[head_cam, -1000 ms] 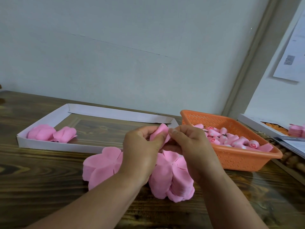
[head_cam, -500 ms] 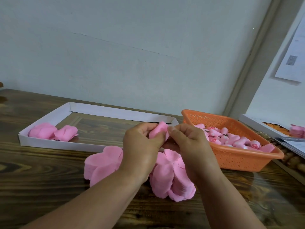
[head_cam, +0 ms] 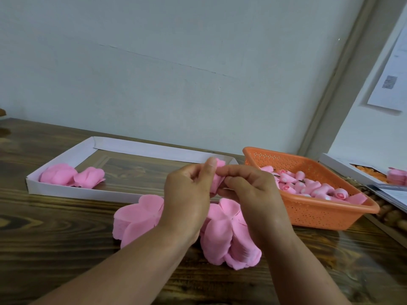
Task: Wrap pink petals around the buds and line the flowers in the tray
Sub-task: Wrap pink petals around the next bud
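- wrapping step in hand, judging by the grip: left hand (head_cam: 187, 194) and right hand (head_cam: 251, 192) both pinching one pink flower (head_cam: 217, 179) above the bench's middle, fingers curled close around it.
- bud inside that flower hidden by petal and fingers; cannot tell how far round the petal sits.
- loose petal stacks (head_cam: 222, 232) lying on the bench just beneath the hands, toward the near edge.
- two finished flowers (head_cam: 70, 176) lined up at the left end of the white tray (head_cam: 145, 148), most of the tray unfilled.
- orange basket (head_cam: 308, 213) of buds (head_cam: 301, 183) at the bench's right side.
- next, probably: closing the petal snug, then setting the flower beside the two in the tray.
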Demonstrator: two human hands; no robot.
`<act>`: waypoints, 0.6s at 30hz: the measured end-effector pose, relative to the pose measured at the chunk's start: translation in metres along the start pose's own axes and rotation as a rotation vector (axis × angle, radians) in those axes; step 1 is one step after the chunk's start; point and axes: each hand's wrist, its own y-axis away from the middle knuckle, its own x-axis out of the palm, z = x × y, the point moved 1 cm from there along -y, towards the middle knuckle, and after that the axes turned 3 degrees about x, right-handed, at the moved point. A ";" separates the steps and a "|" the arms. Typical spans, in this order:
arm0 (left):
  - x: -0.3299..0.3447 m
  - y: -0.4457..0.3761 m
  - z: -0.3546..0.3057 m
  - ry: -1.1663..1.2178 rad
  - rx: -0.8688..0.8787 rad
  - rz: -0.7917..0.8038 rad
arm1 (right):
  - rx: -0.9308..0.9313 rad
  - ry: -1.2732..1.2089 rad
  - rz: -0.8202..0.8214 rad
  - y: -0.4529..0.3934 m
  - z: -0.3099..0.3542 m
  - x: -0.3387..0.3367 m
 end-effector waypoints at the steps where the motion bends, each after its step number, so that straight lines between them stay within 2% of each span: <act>1: 0.000 0.000 -0.001 0.011 -0.013 0.005 | -0.015 0.030 0.012 0.000 0.001 0.000; 5: 0.000 -0.002 -0.003 0.060 -0.108 0.009 | -0.114 0.117 0.025 0.006 0.008 0.006; 9: 0.001 -0.001 -0.006 0.215 -0.260 0.002 | -0.210 0.359 -0.097 0.010 0.000 0.019; 12: 0.004 0.002 -0.006 0.235 -0.316 0.037 | -0.291 0.504 -0.214 0.010 -0.005 0.025; 14: 0.006 0.003 -0.006 0.249 -0.328 0.045 | -0.338 0.476 -0.267 0.010 -0.004 0.022; 18: 0.008 0.003 -0.004 0.354 -0.360 0.132 | -0.268 0.250 -0.258 0.008 0.000 0.013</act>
